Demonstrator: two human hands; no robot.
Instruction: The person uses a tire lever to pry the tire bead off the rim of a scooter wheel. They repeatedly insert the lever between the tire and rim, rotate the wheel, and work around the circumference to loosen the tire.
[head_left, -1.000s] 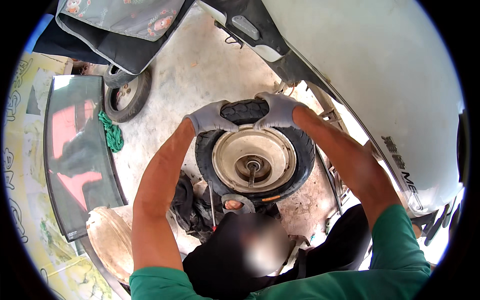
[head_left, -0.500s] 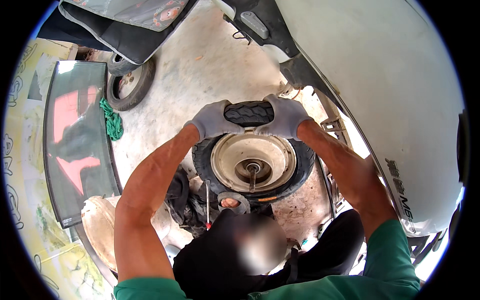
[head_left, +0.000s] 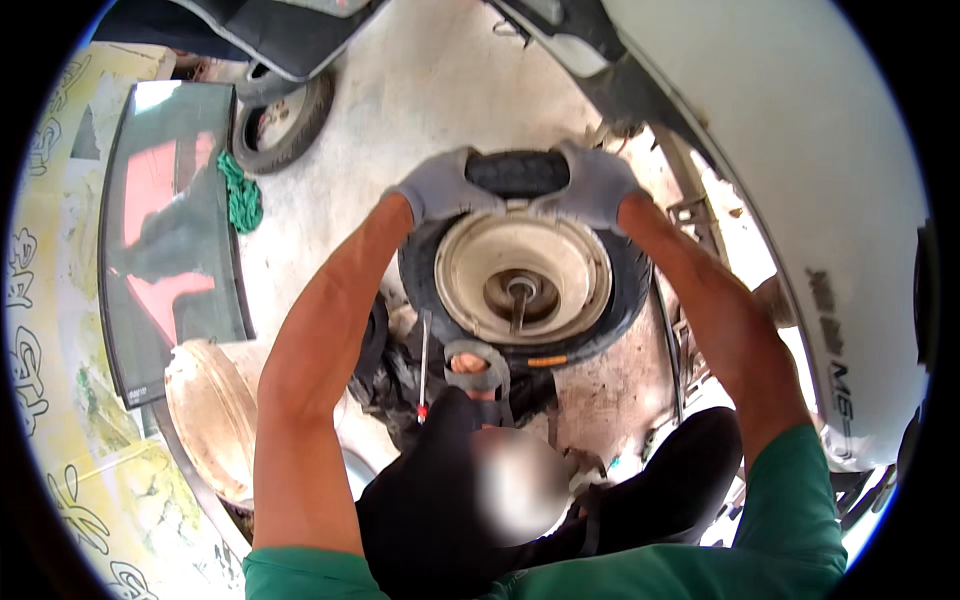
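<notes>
A black tyre (head_left: 625,285) stands in front of me around a dirty cream wheel rim (head_left: 455,270), with a metal rod (head_left: 518,312) sticking out of the hub. My left hand (head_left: 445,187) and my right hand (head_left: 590,188), both in grey gloves, grip the tyre's far side. Their fingers wrap over the tread and the thumbs lie toward the rim, nearly meeting. Fingertips are partly hidden behind the tyre. Below the near side of the tyre is a foot (head_left: 468,362) in a grey slipper. Beside it a thin metal tool with a red handle (head_left: 422,410) leans upright.
On the right a white vehicle panel (head_left: 790,160) runs close to my right arm. At left a dark glass panel (head_left: 170,250) lies beside a green cloth (head_left: 242,195). Another tyre (head_left: 315,115) lies farther off. A second cream rim (head_left: 205,425) sits near my left elbow.
My view has shifted, so the whole scene sits higher and slightly to the right. Both hands keep their grip on the tyre, which shows no clear movement against its surroundings.
</notes>
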